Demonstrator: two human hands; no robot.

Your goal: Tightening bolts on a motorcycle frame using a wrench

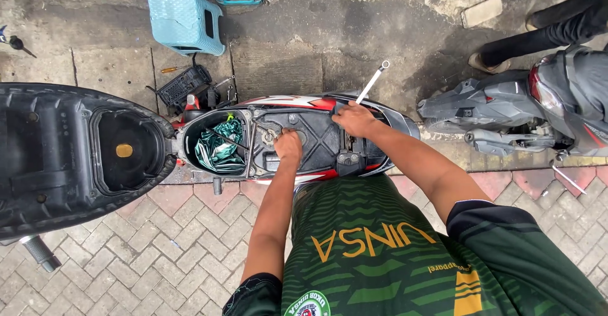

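Observation:
I look straight down on a red, white and black scooter (316, 104) with its seat (69, 158) flipped up to the left. My right hand (356, 118) grips a long silver wrench (372, 83) that sticks up over the rear of the black underseat tray (320, 140). On the tray's middle my left hand (288, 148) rests with curled fingers, beside a round metal cap (269, 137); I cannot tell whether it holds something. A green cloth (220, 148) fills the storage bucket just left of it.
A light blue plastic stool (185, 21) stands on the concrete behind the scooter, with a black tool box (183, 87) and a screwdriver (172, 69) near it. At right is a second scooter (506, 110), and another person's legs (544, 34). Brick paving lies under me.

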